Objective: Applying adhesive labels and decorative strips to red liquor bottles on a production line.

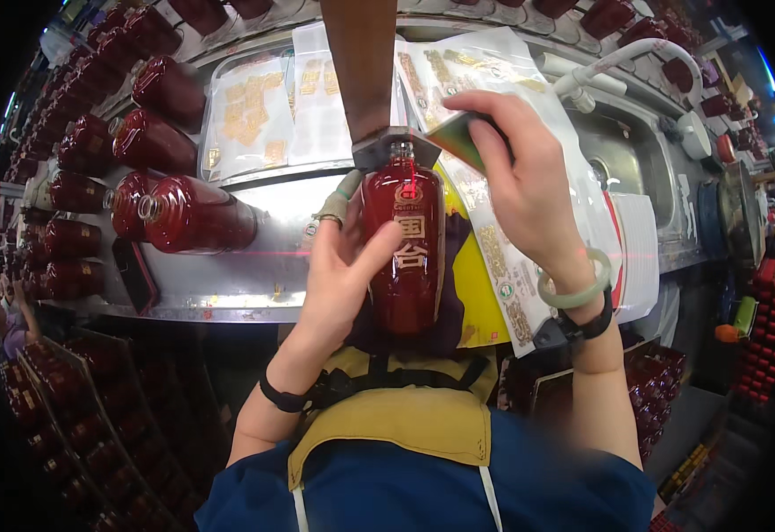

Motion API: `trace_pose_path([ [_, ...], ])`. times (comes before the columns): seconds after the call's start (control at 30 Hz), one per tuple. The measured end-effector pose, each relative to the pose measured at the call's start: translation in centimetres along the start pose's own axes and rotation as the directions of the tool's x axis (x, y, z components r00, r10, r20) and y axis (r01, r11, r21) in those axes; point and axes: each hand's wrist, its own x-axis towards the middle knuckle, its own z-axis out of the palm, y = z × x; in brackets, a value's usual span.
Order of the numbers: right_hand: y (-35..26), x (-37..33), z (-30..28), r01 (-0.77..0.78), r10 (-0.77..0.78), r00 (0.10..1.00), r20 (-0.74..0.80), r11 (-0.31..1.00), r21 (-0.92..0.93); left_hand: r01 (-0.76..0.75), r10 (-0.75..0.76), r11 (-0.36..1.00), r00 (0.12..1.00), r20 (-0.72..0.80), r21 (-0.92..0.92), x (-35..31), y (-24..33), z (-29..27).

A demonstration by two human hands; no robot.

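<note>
A glossy dark-red glass bottle (403, 293) with gold lettering lies in front of me, its clear neck pointing away into a dark holder (396, 140) under a brown upright post (358, 62). My left hand (334, 266) grips the bottle's left side, thumb across its front beside the lettering; one fingertip wears a pale cover. Above and right of the neck, my right hand (529, 168) pinches a thin flat card-like piece (460, 139) with a green and orange sheen between thumb and fingers. Beneath that hand lies a translucent sheet of gold decals (494, 248).
More red bottles (197, 215) stand and lie on the metal bench at left. Behind the holder sits a tray (206, 151) of gold decals. At right are a steel sink (631, 151), a white faucet (636, 53) and a white stack of sheets (640, 257). A dark phone-like slab (133, 275) leans at left.
</note>
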Motion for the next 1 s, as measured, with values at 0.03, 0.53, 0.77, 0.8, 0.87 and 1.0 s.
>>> trace_pose_path([
  [0.03,-0.9,-1.2,-0.3,-0.364,0.333,0.931,0.147,0.864,0.347,0.032,-0.032,0.998,0.999,-0.007,-0.045,-0.2,0.1,-0.5],
  [0.53,-3.5,-9.9,3.6,-0.686,0.605,0.648,0.463,0.201,0.699,-0.021,0.019,0.997,0.999,0.037,0.077,-1.4,-1.4,-1.1],
  [0.77,-3.2,-9.5,3.0,-0.737,0.597,0.631,0.495,0.263,0.623,-0.021,0.021,1.0,0.999,0.035,0.019,-1.0,-1.1,-0.7],
  [0.8,-3.2,-9.5,3.0,-0.738,0.61,0.616,0.499,0.226,0.635,-0.021,0.02,1.0,0.999,0.035,0.019,-1.0,-1.2,-0.7],
  [0.87,-3.4,-9.8,3.6,-0.734,0.622,0.629,0.466,0.276,0.621,-0.036,0.035,0.999,0.999,0.026,0.025,-1.0,-1.4,-0.7],
  [1.0,-3.5,-9.9,3.8,-0.717,0.62,0.657,0.429,0.339,0.61,-0.069,0.067,0.995,0.997,0.039,0.069,-0.9,-1.8,-0.7],
])
